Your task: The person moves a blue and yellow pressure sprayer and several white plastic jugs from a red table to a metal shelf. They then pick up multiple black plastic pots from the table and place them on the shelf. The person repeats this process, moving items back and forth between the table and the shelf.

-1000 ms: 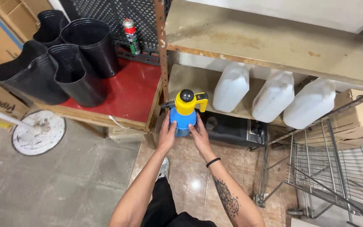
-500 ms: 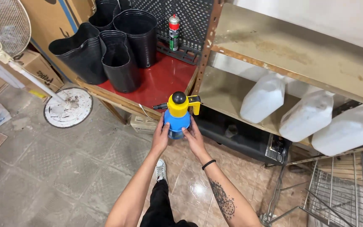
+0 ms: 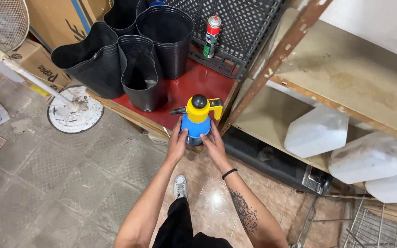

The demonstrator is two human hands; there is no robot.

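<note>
Both hands are cupped around a blue pressure sprayer (image 3: 195, 129) with a yellow pump head and black knob: the left hand (image 3: 176, 146) is pressed to its left side, the right hand (image 3: 214, 146) to its right, fingers curled on the tank and palms facing each other. The sprayer is held upright in the air, just off the front edge of the red platform (image 3: 194, 85), beside the rusty post of the metal shelf (image 3: 272, 64). For a sound hold, the tank is best kept vertical, with even pressure from both palms and the thumbs clear of the small side nozzle pointing left. Both forearms are stretched forward and slightly converging, a black band showing at the right wrist. Black plastic pots (image 3: 143, 69) are stacked at the platform's left edge, a spray can (image 3: 212, 30) near its back edge.
</note>
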